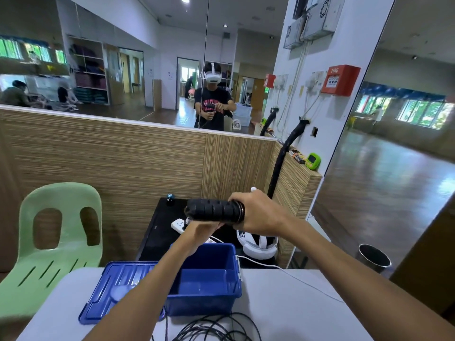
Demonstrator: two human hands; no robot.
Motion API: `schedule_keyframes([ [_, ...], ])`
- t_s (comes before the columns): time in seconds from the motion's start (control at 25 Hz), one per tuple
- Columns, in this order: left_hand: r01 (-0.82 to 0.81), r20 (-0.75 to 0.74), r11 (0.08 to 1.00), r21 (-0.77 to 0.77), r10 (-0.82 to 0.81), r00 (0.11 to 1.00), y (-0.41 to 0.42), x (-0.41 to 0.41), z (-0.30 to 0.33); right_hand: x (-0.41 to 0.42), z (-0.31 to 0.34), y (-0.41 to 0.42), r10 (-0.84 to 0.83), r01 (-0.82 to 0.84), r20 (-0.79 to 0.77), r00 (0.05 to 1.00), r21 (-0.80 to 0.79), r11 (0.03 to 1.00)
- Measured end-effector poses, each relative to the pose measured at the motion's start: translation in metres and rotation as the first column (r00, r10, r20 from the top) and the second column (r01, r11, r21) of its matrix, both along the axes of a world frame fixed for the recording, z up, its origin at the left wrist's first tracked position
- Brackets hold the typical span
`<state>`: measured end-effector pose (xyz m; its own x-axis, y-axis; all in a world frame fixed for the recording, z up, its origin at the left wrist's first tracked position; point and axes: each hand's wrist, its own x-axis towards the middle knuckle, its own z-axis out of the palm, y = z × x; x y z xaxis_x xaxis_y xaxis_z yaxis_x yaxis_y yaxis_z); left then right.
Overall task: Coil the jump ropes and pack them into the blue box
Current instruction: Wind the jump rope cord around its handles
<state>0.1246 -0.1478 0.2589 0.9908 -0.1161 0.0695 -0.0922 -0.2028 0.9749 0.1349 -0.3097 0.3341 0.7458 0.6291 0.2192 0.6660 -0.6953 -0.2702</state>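
The black jump rope handles [213, 212] are held level in the air above the blue box [204, 279]. The right hand [256, 212] wraps the handles' right end, fingers curled tight around it. The left hand [200, 228] grips from beneath near their left end, fingers closed; whether it also pinches cord I cannot tell. Loose black rope [216, 327] lies tangled on the white table [295, 311] just in front of the box. The blue lid [115, 289] leans against the box's left side.
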Motion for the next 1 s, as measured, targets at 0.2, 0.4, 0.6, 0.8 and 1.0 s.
schedule_keyframes([
  [0.2,0.181,0.005,0.979,0.092,-0.182,0.983,0.012,0.027,0.024,-0.006,-0.009,-0.008,0.094,-0.093,-0.045,0.994,0.025,0.995],
  [0.4,0.302,0.085,0.803,0.513,-0.398,0.914,0.022,0.036,0.038,-0.011,-0.014,-0.008,0.161,-0.158,0.023,0.987,-0.074,0.985],
  [0.6,0.194,0.017,0.383,0.903,-0.484,0.875,0.025,0.040,0.051,-0.025,-0.034,0.001,0.219,-0.174,0.132,0.967,-0.287,0.942],
  [0.8,-0.076,0.165,0.195,0.978,-0.499,0.851,0.019,0.033,0.060,-0.014,-0.052,0.006,0.062,0.019,0.197,0.978,-0.383,0.923],
  [1.0,-0.056,0.123,0.196,0.979,-0.348,0.929,-0.003,0.021,0.063,-0.003,-0.064,0.018,-0.163,0.276,0.328,0.931,-0.336,0.900],
])
